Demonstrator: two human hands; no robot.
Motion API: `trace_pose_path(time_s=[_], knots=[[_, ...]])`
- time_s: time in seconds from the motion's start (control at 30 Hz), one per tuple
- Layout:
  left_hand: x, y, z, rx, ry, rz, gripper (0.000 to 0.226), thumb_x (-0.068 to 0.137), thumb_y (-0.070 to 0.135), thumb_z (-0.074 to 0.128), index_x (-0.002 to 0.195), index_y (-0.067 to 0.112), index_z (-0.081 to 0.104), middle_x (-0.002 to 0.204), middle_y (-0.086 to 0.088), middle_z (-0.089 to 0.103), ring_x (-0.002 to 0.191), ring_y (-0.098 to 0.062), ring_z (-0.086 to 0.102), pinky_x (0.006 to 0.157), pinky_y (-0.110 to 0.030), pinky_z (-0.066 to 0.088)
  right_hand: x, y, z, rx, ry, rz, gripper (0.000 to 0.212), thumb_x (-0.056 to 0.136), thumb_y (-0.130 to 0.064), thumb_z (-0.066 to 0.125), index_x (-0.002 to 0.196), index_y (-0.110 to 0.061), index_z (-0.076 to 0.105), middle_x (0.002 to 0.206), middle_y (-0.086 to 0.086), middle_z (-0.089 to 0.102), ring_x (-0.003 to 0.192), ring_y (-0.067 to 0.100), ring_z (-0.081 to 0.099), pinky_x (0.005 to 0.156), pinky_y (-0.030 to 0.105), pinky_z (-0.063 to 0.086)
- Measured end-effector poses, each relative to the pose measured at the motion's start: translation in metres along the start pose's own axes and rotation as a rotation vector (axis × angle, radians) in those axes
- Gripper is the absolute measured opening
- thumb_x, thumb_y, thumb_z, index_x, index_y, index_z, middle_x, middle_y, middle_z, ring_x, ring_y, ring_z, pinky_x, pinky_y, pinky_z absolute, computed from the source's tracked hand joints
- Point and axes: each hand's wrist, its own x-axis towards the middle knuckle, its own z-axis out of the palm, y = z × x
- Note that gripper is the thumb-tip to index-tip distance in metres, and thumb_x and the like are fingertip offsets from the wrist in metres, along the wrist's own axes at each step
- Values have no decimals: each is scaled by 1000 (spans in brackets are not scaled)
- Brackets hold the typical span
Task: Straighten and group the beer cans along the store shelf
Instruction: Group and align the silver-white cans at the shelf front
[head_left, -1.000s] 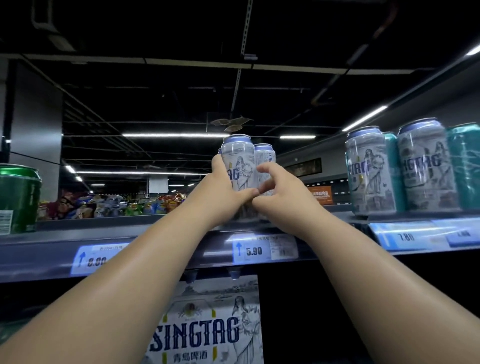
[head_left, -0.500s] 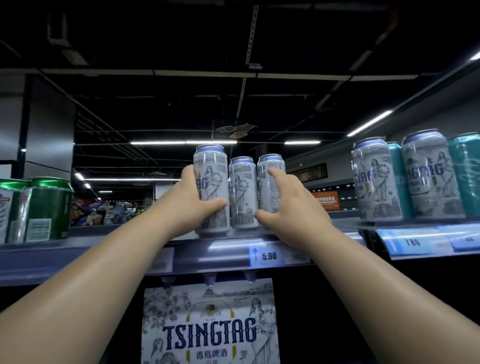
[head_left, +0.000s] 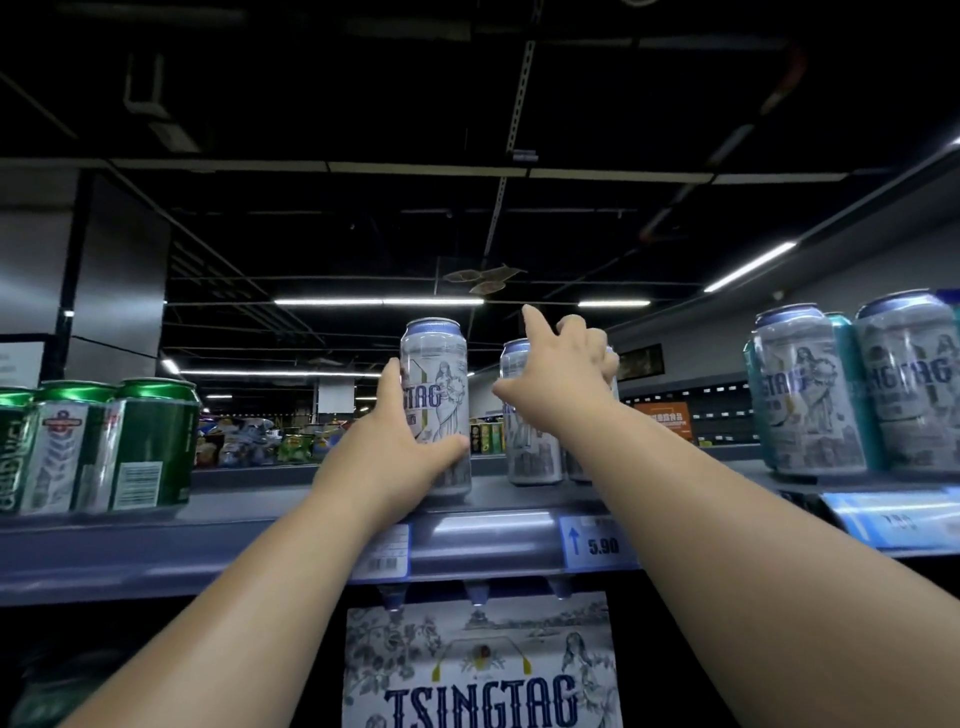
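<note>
White beer cans (head_left: 437, 410) at 12: glossy printed metal. Green cans (head_left: 156, 447) at 9: shiny metal. Shelf (head_left: 208, 545) edge: smooth, semi-gloss grey. Price tag (head_left: 597, 543): glossy plastic w/ paper.

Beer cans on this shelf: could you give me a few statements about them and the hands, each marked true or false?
1. The left hand grips a white can standing upright on the shelf. True.
2. The right hand rests on the green cans. False: it reaches over the white cans right of the gripped one.
3. The visible price tag reads 5.90. True.
4. The green cans stand right of both hands. False: they stand at the left.
</note>
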Motion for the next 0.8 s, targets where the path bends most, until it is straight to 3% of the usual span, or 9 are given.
trace_pose_path(time_s=[0.13, 0.3, 0.43, 0.5, 0.6, 0.7, 0.8], knots=[[0, -2, 4, 84, 50, 12, 102, 73, 70, 62, 149, 45, -1, 131, 5, 59, 99, -19, 57, 76, -35, 42, 2, 5, 14, -182, 30, 1, 64, 82, -64, 64, 133, -32, 42, 131, 10, 32, 119, 31, 28, 85, 43, 21], [1, -5, 6, 88, 72, 31, 101, 74, 71, 62, 149, 44, -1, 132, 6, 60, 105, -20, 60, 77, -35, 44, 3, 9, 16, -120, 100, -17, 60, 81, -72, 61, 128, -38, 48, 123, 5, 31, 115, 28, 27, 86, 41, 19], [1, -5, 6, 95, 75, 25, 101, 74, 72, 60, 149, 46, -2, 134, 6, 59, 108, -20, 59, 77, -35, 43, 5, 9, 15, -116, 85, -5, 78, 81, -75, 60, 144, -37, 35, 144, 11, 23, 129, 33, 19, 98, 45, 19], [1, -4, 6, 85, 74, 24, 101, 73, 72, 61, 149, 46, -1, 135, 7, 58, 110, -20, 59, 78, -35, 43, 5, 9, 15, -141, 49, -2, 75, 80, -77, 58, 141, -36, 40, 153, 14, 17, 138, 36, 12, 107, 50, 17], [1, -4, 5, 61, 64, 16, 101, 70, 74, 61, 147, 48, 0, 135, 6, 58, 111, -21, 60, 81, -37, 46, 2, 10, 14, -106, 69, -5, 69, 80, -76, 60, 134, -37, 42, 155, 13, 18, 142, 36, 9, 109, 51, 15], [-1, -1, 3, 44, 60, 21, 104, 62, 81, 58, 144, 46, 3, 130, 7, 60, 104, -22, 61, 83, -41, 50, -3, 11, 10, 33, 153, -56, 60, 81, -67, 67, 126, -36, 42, 146, 8, 30, 135, 31, 22, 103, 44, 18], [-4, 3, 2, 35, 59, 33, 107, 56, 87, 56, 141, 45, 7, 127, 7, 61, 102, -22, 62, 84, -44, 52, -10, 11, 9, 351, 163, -127, 55, 84, -47, 77, 124, -28, 43, 127, 2, 43, 105, 19, 49, 85, 33, 38]])
